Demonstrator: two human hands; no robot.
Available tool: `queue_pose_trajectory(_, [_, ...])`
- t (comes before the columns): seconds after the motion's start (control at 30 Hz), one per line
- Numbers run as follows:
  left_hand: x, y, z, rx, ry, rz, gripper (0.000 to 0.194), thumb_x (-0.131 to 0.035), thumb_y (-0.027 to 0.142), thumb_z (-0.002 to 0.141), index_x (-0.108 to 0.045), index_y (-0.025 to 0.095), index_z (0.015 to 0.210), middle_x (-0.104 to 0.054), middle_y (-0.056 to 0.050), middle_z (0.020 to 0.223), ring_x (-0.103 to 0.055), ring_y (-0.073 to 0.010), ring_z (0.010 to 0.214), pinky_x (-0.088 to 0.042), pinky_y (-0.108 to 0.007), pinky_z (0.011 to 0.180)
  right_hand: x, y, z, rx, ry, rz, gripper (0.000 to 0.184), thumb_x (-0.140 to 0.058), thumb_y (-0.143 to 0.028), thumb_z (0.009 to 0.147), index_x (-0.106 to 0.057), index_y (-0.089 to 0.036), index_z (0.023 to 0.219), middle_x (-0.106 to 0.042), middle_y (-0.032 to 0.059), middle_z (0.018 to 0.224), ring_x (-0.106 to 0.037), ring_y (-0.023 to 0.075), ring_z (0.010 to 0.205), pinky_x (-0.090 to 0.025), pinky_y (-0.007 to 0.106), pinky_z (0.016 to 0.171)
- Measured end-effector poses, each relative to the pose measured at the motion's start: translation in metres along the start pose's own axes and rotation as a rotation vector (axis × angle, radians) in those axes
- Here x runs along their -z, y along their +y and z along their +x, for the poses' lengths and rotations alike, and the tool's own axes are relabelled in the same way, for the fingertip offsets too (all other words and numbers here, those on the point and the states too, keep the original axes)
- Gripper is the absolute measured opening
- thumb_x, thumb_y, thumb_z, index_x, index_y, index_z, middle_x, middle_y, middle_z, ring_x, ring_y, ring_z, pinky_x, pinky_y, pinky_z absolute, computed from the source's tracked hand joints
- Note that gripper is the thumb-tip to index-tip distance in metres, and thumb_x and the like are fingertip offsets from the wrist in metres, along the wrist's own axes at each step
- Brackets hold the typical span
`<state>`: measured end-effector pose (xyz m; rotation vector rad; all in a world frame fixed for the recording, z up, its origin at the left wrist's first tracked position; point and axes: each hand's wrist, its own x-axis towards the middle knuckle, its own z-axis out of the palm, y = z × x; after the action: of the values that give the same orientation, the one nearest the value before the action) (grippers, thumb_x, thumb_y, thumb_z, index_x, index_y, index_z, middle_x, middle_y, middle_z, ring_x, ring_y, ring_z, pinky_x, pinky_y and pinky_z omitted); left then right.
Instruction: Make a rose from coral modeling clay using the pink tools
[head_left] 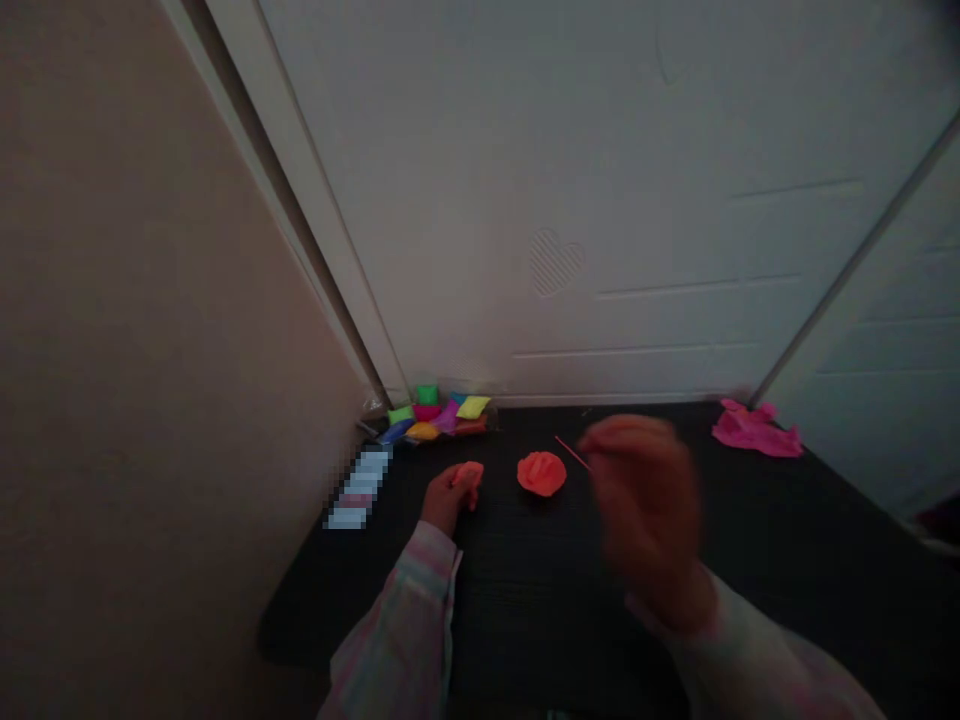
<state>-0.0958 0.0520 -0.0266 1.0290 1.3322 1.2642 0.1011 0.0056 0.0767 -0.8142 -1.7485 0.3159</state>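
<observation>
My left hand point(448, 494) rests low over the dark table, its fingers closed round a small lump of orange-red modelling clay point(470, 472). Between my hands lies a round, petalled orange-red clay piece point(541, 473), shaped like a flower, touched by neither hand. My right hand point(646, 515) is raised nearer the camera, its fingers bent and smeared by motion, so whether anything is in them cannot be made out. A thin reddish stick point(572, 453) runs beside the flower and passes behind my right hand; I cannot tell if it is held.
Several bright packets point(424, 431) in clear plastic sit at the back left of the black table point(517, 620). A blurred-out pale strip point(360, 488) lies at the left edge. Crumpled pink material point(756, 430) is at the back right. A white panel point(465, 200) closes off the back.
</observation>
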Motion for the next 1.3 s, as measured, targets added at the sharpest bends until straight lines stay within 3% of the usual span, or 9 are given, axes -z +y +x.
queue_pose_trajectory(0.1, [-0.007, -0.001, -0.005, 0.072, -0.197, -0.053, 0.035, -0.061, 0.042, 0.052, -0.052, 0.012, 0.068, -0.047, 0.004, 0.051, -0.038, -0.0048, 0.036, -0.029, -0.019, 0.034, -0.044, 0.022, -0.009, -0.019, -0.156, 0.02, 0.028, -0.038, -0.02, 0.077, -0.043, -0.023, 0.105, -0.051, 0.0062, 0.092, -0.049, 0.0167, 0.084, -0.042, 0.034, 0.073])
queue_pose_trajectory(0.17, [-0.011, -0.001, -0.009, 0.15, -0.355, -0.098, 0.033, -0.062, 0.04, 0.051, -0.052, 0.012, 0.066, -0.044, 0.005, 0.046, -0.037, -0.0041, 0.033, -0.026, -0.018, 0.031, -0.064, 0.039, -0.021, -0.121, -0.273, -0.046, 0.032, -0.04, -0.024, 0.076, -0.043, -0.021, 0.108, -0.047, 0.0095, 0.102, -0.048, 0.0182, 0.09, -0.041, 0.036, 0.077])
queue_pose_trajectory(0.27, [-0.013, 0.0, -0.012, 0.266, -0.573, -0.191, 0.029, -0.062, 0.034, 0.054, -0.05, 0.012, 0.069, -0.044, 0.006, 0.044, -0.035, -0.0027, 0.031, -0.022, -0.015, 0.029, -0.071, 0.053, -0.037, -0.179, -0.365, -0.067, 0.029, -0.039, -0.026, 0.077, -0.046, -0.02, 0.105, -0.049, 0.0092, 0.1, -0.047, 0.0171, 0.09, -0.04, 0.035, 0.079])
queue_pose_trajectory(0.33, [-0.013, 0.001, -0.011, 0.304, -0.635, -0.229, 0.027, -0.062, 0.029, 0.055, -0.048, 0.014, 0.072, -0.046, 0.006, 0.044, -0.036, -0.0027, 0.031, -0.022, -0.014, 0.028, -0.068, 0.055, -0.042, -0.166, -0.423, -0.024, 0.023, -0.038, -0.025, 0.078, -0.05, -0.02, 0.097, -0.053, 0.0066, 0.09, -0.049, 0.015, 0.086, -0.04, 0.032, 0.077])
queue_pose_trajectory(0.53, [-0.014, -0.002, -0.007, 0.294, -0.607, -0.277, 0.028, -0.061, 0.025, 0.056, -0.042, 0.017, 0.075, -0.054, 0.004, 0.055, -0.041, -0.0035, 0.032, -0.027, -0.014, 0.029, -0.063, 0.06, -0.04, -0.167, -0.438, 0.066, 0.022, -0.053, -0.026, 0.069, -0.051, -0.019, 0.09, -0.053, 0.005, 0.088, -0.049, 0.0142, 0.084, -0.04, 0.028, 0.076])
queue_pose_trajectory(0.83, [-0.016, -0.008, -0.004, 0.264, -0.594, -0.19, 0.028, -0.062, 0.031, 0.056, -0.043, 0.016, 0.071, -0.052, 0.005, 0.05, -0.04, -0.0028, 0.032, -0.026, -0.013, 0.03, -0.063, 0.065, -0.042, -0.252, -0.46, 0.035, 0.013, -0.051, -0.026, 0.07, -0.052, -0.017, 0.08, -0.054, 0.0014, 0.074, -0.048, 0.0108, 0.067, -0.038, 0.024, 0.062])
queue_pose_trajectory(1.0, [-0.016, -0.008, -0.004, 0.264, -0.573, -0.173, 0.025, -0.061, 0.028, 0.054, -0.043, 0.016, 0.065, -0.044, 0.008, 0.039, -0.034, -0.002, 0.028, -0.019, -0.012, 0.028, -0.065, 0.065, -0.042, -0.45, -0.484, 0.141, 0.014, -0.055, -0.028, 0.065, -0.05, -0.017, 0.073, -0.051, -0.0023, 0.064, -0.044, 0.0082, 0.057, -0.035, 0.021, 0.052])
queue_pose_trajectory(1.17, [-0.017, -0.005, -0.004, 0.224, -0.458, -0.231, 0.022, -0.062, 0.021, 0.051, -0.043, 0.015, 0.061, -0.044, 0.007, 0.037, -0.033, -0.0019, 0.028, -0.017, -0.012, 0.029, -0.065, 0.068, -0.039, -0.756, -0.616, 0.532, 0.017, -0.056, -0.027, 0.064, -0.043, -0.016, 0.068, -0.046, -0.0058, 0.054, -0.043, 0.0061, 0.047, -0.033, 0.019, 0.044])
queue_pose_trajectory(1.3, [-0.015, -0.002, -0.003, 0.201, -0.386, -0.317, 0.02, -0.061, 0.017, 0.052, -0.044, 0.014, 0.061, -0.044, 0.007, 0.039, -0.032, -0.0009, 0.028, -0.017, -0.012, 0.029, -0.061, 0.068, -0.038, -0.831, -0.717, 0.697, 0.017, -0.057, -0.024, 0.062, -0.043, -0.015, 0.066, -0.046, -0.0066, 0.051, -0.044, 0.0055, 0.044, -0.033, 0.019, 0.043])
